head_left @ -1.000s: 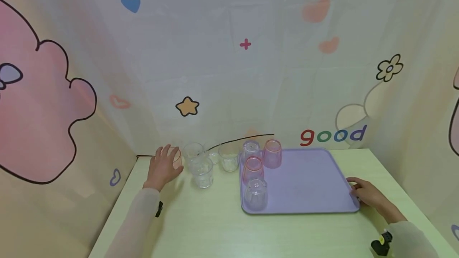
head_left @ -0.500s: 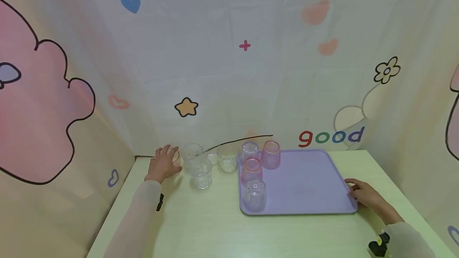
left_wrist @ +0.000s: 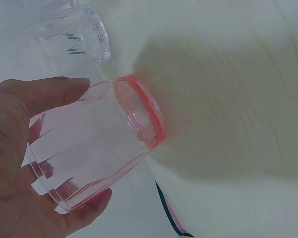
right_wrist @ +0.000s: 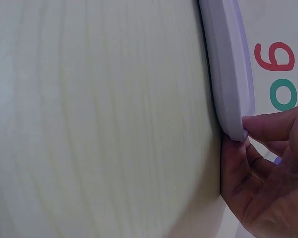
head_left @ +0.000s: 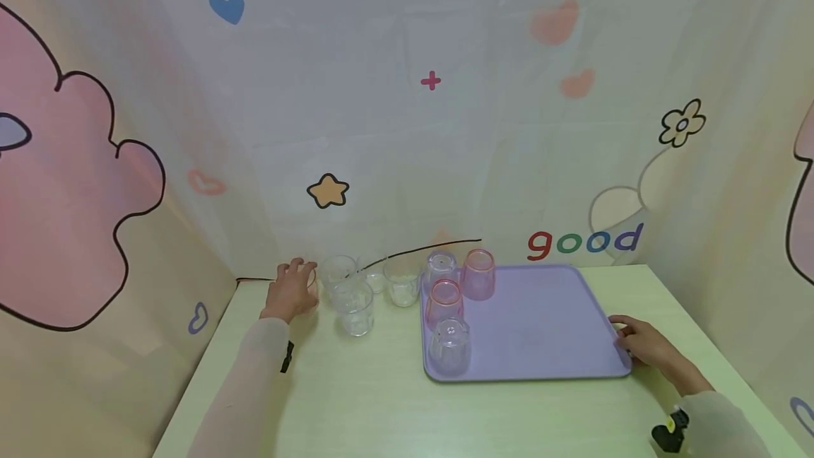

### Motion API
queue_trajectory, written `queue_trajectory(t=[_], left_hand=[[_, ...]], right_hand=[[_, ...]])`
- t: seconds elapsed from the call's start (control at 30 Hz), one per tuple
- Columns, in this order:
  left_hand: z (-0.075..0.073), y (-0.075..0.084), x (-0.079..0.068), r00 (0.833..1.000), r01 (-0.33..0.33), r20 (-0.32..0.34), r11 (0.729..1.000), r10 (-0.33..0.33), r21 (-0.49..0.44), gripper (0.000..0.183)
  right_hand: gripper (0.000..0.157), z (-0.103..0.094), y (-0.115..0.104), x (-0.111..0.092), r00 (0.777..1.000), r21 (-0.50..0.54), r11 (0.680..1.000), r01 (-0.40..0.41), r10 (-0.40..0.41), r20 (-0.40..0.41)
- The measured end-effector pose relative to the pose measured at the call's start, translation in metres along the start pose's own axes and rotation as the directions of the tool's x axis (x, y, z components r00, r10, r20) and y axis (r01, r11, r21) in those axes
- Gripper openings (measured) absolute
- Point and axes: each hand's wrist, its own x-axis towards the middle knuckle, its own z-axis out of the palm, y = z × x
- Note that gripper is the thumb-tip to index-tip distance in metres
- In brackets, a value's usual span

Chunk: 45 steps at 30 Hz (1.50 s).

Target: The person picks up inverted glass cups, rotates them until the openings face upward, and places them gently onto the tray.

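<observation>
At the left back of the table, my left hand [head_left: 290, 291] grips a clear pink glass. The left wrist view shows the thumb along one side of this pink glass [left_wrist: 97, 144] and fingers round the other, its red-tinted rim toward the table. My right hand [head_left: 650, 343] pinches the right edge of a lilac tray [head_left: 540, 331]; the right wrist view has the thumb on the tray's rim [right_wrist: 232, 74] and fingers below it. Along the tray's left side stand two pink glasses [head_left: 479, 276] and two clear ones [head_left: 451, 349].
Several clear glasses [head_left: 357, 309] stand close together between my left hand and the tray. A printed curtain [head_left: 381, 126] hangs behind the table [head_left: 356, 401] and at both sides.
My left hand has closed in around the pink glass, its fingers now nearer to it. The right hand stays on the tray edge. The head view has shifted slightly.
</observation>
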Motion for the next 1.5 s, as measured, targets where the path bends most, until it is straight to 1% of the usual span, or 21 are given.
queue_trajectory(t=[0.13,0.27,0.43,0.6,0.87,1.0,1.13,1.23,1.33,1.5], left_hand=[[-0.001,-0.001,0.001,1.000,0.003,-0.018,1.000,-0.003,-0.016,0.071],[-0.002,-0.002,0.001,1.000,0.006,-0.020,1.000,-0.007,-0.029,0.072],[-0.003,-0.003,0.000,0.999,-0.002,-0.037,0.999,0.000,-0.032,0.071],[-0.007,-0.002,-0.005,0.995,-0.023,-0.095,0.999,0.019,-0.035,0.067],[-0.014,0.000,-0.011,0.983,-0.042,-0.181,0.998,0.032,-0.049,0.065],[-0.016,0.000,-0.015,0.976,-0.044,-0.217,0.996,0.027,-0.076,0.066],[-0.019,0.000,-0.023,0.968,-0.040,-0.250,0.993,0.011,-0.111,0.068],[-0.022,0.000,-0.028,0.957,-0.052,-0.290,0.991,0.015,-0.123,0.067],[-0.024,0.002,-0.032,0.942,-0.081,-0.334,0.989,0.037,-0.121,0.067],[-0.028,0.005,-0.040,0.925,-0.107,-0.376,0.987,0.056,-0.116,0.068]], right_hand=[[0.052,0.000,0.001,0.001,1.000,0.014,1.000,0.003,-0.003,0.004],[0.052,0.000,0.002,0.002,1.000,0.026,1.000,0.003,-0.003,0.006],[0.051,0.000,0.002,0.002,1.000,0.021,1.000,0.011,-0.011,0.003],[0.052,0.000,0.002,0.000,1.000,0.025,1.000,0.009,-0.009,0.000],[0.052,-0.001,0.006,0.002,1.000,0.033,0.999,0.014,-0.014,-0.003],[0.052,0.000,0.007,0.002,1.000,0.030,0.999,0.013,-0.014,0.003],[0.053,0.001,0.006,0.002,1.000,0.030,0.999,0.020,-0.020,0.010],[0.053,0.000,0.005,0.001,1.000,0.032,0.999,0.019,-0.019,0.008],[0.053,0.000,0.004,0.001,1.000,0.022,1.000,0.017,-0.017,0.005],[0.052,0.000,0.003,0.002,1.000,0.009,1.000,0.023,-0.023,0.002]])
